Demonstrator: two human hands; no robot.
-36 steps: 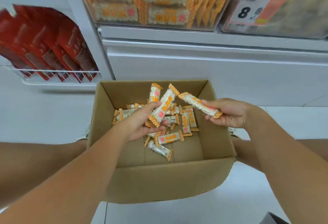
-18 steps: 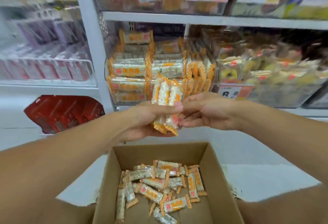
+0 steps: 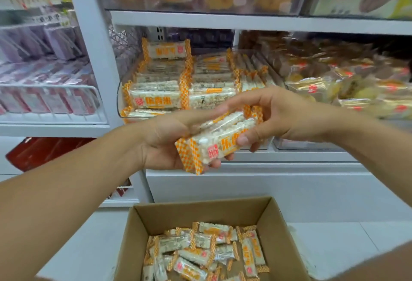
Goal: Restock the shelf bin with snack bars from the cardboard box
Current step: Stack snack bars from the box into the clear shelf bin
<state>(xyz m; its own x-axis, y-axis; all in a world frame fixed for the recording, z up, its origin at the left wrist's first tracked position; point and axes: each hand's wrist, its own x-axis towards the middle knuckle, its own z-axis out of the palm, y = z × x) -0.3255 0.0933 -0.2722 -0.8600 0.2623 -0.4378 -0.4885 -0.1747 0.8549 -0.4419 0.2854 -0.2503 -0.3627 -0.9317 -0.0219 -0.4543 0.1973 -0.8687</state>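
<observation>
Turned flat since half a second ago, snack bars gripped in our left hand and right hand (both curled round them); next, we judge, into the shelf bin.

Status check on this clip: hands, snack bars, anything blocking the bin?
Left hand and right hand both hold one bundle of snack bars. Bundle in front of the shelf bin, above the cardboard box. Nothing in the way.

Both hands, left and right, raised together, fingers curled in a shared grip.
</observation>
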